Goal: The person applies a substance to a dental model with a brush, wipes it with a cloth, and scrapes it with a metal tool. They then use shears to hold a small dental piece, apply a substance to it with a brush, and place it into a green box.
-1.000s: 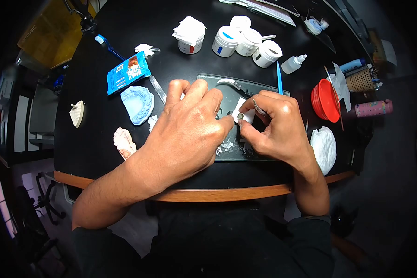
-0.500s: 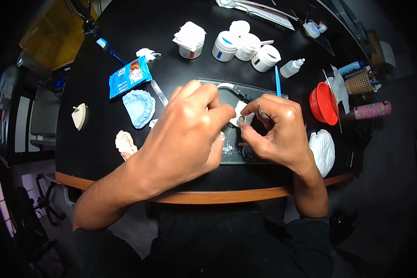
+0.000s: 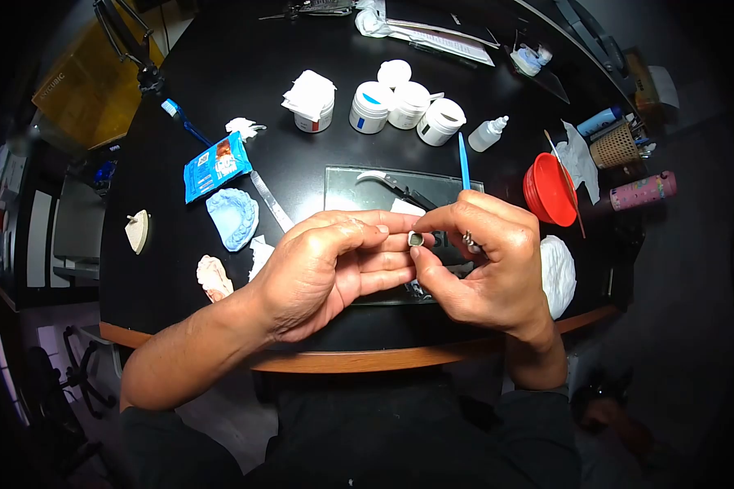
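Between the thumb and index fingertips of my right hand (image 3: 493, 265) is pinched a small hollow dental crown (image 3: 416, 240), its dark opening facing me. My left hand (image 3: 322, 273) is turned palm up with its fingers stretched out flat, their tips right at the crown and just behind it. Beneath both hands lies a glass slab (image 3: 340, 186), partly covered by them. On the slab rest a dark-handled tool with a curved pale end (image 3: 375, 176) and a white paper piece (image 3: 408, 209), half hidden by the fingers.
Left are a blue dental cast (image 3: 232, 218), pinkish cast (image 3: 213, 279), blue packet (image 3: 218, 167) and spatula (image 3: 271, 200). White jars (image 3: 369, 114) and a dropper bottle (image 3: 488, 134) stand behind. A red bowl (image 3: 549, 191) and white plaster-like lump (image 3: 558, 277) are at right.
My left hand has turned from knuckles up with curled fingers to palm up with fingers extended under the crown. My right hand keeps its pinch, slightly lower. The view has shifted.
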Demonstrator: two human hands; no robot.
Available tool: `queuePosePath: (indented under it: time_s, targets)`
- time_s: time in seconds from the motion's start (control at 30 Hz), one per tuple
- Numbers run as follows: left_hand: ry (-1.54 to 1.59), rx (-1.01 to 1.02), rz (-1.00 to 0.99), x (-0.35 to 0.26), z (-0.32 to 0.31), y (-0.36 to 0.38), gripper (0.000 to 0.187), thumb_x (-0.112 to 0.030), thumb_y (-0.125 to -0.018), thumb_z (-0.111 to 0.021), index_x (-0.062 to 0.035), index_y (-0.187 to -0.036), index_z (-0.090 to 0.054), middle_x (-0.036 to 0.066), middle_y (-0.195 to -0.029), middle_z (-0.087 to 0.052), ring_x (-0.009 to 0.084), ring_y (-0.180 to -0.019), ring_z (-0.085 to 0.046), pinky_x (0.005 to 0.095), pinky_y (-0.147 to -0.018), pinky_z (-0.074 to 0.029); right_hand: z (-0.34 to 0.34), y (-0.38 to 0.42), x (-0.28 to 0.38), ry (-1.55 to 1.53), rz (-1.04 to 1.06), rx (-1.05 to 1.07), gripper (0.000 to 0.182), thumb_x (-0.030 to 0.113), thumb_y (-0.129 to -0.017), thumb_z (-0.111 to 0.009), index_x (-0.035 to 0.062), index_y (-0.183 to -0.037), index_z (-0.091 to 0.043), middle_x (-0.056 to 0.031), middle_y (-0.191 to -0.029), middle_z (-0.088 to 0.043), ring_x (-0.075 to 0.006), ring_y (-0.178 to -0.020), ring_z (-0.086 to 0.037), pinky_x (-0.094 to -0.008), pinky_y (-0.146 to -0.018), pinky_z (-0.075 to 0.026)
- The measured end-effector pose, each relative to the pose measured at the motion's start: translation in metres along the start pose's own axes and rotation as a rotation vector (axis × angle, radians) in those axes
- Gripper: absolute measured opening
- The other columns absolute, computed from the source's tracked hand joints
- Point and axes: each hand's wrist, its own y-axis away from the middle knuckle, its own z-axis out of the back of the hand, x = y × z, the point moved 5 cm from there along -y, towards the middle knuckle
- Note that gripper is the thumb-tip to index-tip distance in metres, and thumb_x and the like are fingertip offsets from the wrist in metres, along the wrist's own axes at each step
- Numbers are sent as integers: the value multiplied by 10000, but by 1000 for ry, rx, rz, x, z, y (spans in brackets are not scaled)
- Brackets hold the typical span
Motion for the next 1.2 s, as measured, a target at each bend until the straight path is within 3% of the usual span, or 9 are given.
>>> queuePosePath:
  time_s: [0.1,0.2,0.4,0.5,0.67,0.8,1.2]
  targets:
    - [30,13,25,3,-1,1,429,-79,-1020,-472,159,-1375,-510,255,-1263,-643,272,-1171,-672,395,-1053,-548,-1,-1,1,0,29,5,199,-3,-668,-764,1,-865,-737,-46,-641,-580,-117,-518,-508,-269,-467,-355]
    - [-4,32,20,1,-3,2,482,-110,-1040,-466,195,-1413,-437,348,-1330,-585,375,-1250,-631,461,-1131,-488,-3,0,0,9,14,-4,200,-6,-667,-764,-1,-866,-737,-49,-640,-581,-125,-517,-514,-271,-467,-362]
    - [-16,18,35,3,-3,1,471,-121,-1050,-450,193,-1402,-446,343,-1325,-589,362,-1236,-641,460,-1122,-496,-4,-3,4,41,-39,75,202,-15,-666,-763,-3,-866,-737,-55,-647,-588,-130,-517,-519,-273,-468,-368]
    - [45,28,45,6,-4,1,423,-132,-1071,-418,167,-1356,-506,278,-1287,-626,293,-1203,-658,402,-1066,-535,-5,4,-4,-34,-20,84,205,-21,-666,-762,-1,-868,-737,-56,-652,-595,-133,-517,-522,-274,-470,-373]
    - [97,42,60,7,-5,1,467,-203,-1101,-387,174,-1355,-497,289,-1290,-622,307,-1220,-649,417,-1097,-510,-15,14,-21,-126,-15,35,204,-27,-666,-762,5,-866,-739,-56,-653,-596,-140,-513,-520,-279,-470,-374]
    - [110,28,53,6,-4,1,483,-228,-1108,-377,169,-1357,-495,290,-1288,-623,306,-1213,-653,419,-1099,-506,-8,6,-10,-24,8,51,205,-27,-667,-764,8,-868,-740,-58,-652,-592,-141,-509,-513,-287,-466,-362]
    - [92,-17,48,8,0,1,460,-216,-1100,-398,155,-1348,-512,258,-1233,-655,283,-1172,-675,395,-1051,-542,-14,11,-20,-61,-1,37,230,-22,-673,-777,2,-899,-746,-62,-652,-588,-148,-517,-514,-292,-473,-366]
